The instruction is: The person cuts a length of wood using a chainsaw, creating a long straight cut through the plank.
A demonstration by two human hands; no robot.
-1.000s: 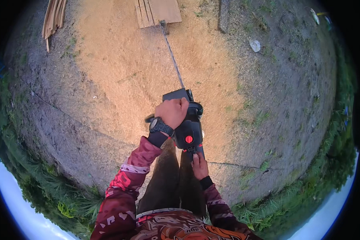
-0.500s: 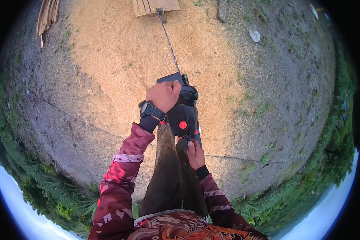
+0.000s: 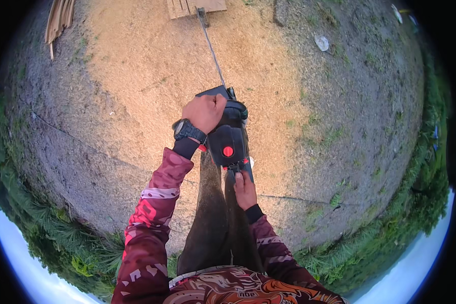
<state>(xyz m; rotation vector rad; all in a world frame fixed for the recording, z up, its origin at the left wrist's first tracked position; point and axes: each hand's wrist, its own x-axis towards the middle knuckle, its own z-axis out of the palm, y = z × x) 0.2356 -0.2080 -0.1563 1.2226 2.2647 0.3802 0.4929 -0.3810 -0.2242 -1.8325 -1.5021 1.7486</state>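
Note:
My left hand [image 3: 203, 112], a watch on its wrist, is closed on the top front handle of a black chainsaw [image 3: 226, 133] with a red cap. My right hand [image 3: 245, 188] grips the saw's rear end, thumb on top, fingers partly hidden. The long bar [image 3: 212, 50] points away from me, its far end at or over the near edge of a pale wooden board [image 3: 177, 7] beside a small dark block [image 3: 203, 19]; whether they touch is unclear. The saw body hangs in front of my dark-trousered legs.
Pale sawdust [image 3: 131, 66] covers the middle ground. Long planks [image 3: 57, 25] lie at far left. A grey beam [image 3: 280, 11] and a white lump [image 3: 321, 43] lie to the right. A thin dark line, possibly cable [image 3: 61, 133], crosses the dirt. Plants [image 3: 66, 228] edge the view.
The saw and both hands have moved up and slightly left in the picture; the boards at the top have shifted up too. Both hands keep the same hold.

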